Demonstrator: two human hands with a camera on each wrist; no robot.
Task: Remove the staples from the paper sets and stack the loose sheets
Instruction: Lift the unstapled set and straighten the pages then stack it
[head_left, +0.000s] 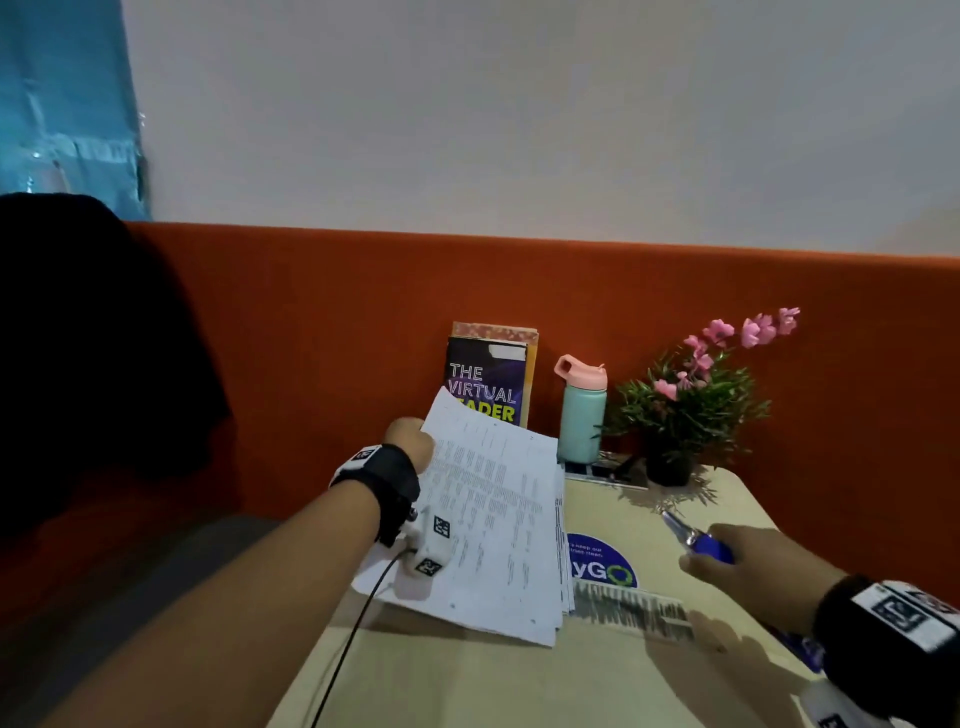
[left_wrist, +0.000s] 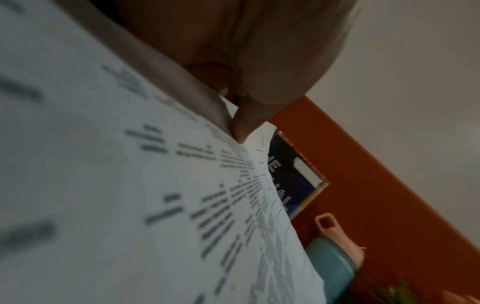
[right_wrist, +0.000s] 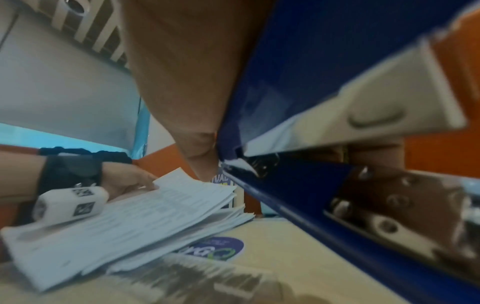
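Observation:
A pile of printed paper sets lies on the left part of the small beige table. My left hand pinches the far left corner of the top sheets and holds that edge raised off the pile; the fingertips press on the corner. My right hand hovers over the table's right side, apart from the paper, and grips a blue staple tool with a metal tip pointing away from me. In the right wrist view the blue staple tool fills the frame beside the raised paper sets.
A darkly printed sheet lies beside the pile near a round blue sticker. At the back stand a book, a teal bottle and a potted pink-flowered plant against an orange partition.

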